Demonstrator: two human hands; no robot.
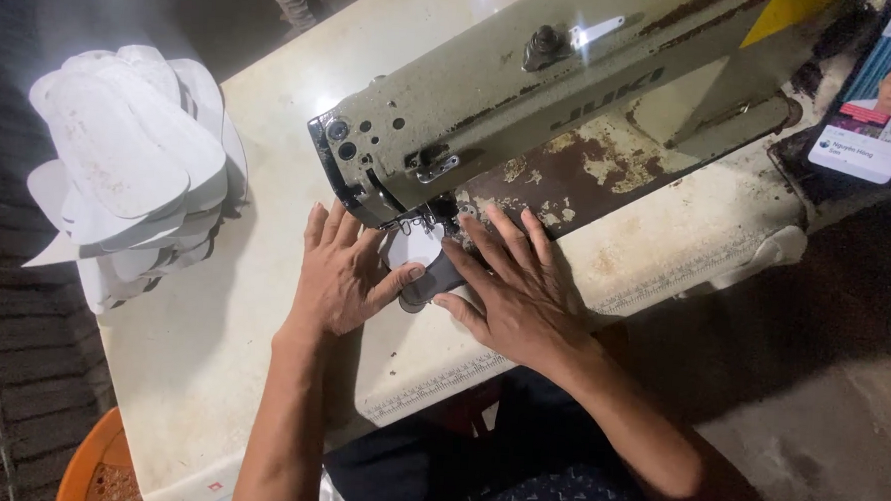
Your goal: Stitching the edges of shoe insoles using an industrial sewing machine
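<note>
Watching both hands flat on the work at the needle of the sewing machine (532,94). Left hand (339,271) lies palm down, fingers spread, thumb pressing the near edge of a small white piece (414,247) that sits under the presser foot. Right hand (514,284) is likewise open and flat, fingers fanned toward the machine bed, index and thumb bracketing a dark piece (434,280) lying under or against the white one; I can't tell which is on top. Neither hand is clenched or pinching anything, both just press and steer. The work sits near the middle of the table (210,370), a little toward the front edge, right at the machine head. My read on progress: this piece is mid-seam or just set in place, since it is under the foot and I see no finished seam. A fanned stack of white cutouts (129,167) waits at the table's left edge, overhanging it, so I judge plenty is left. I see no pile of finished pieces. A phone (878,94) leans at the far right corner.
</note>
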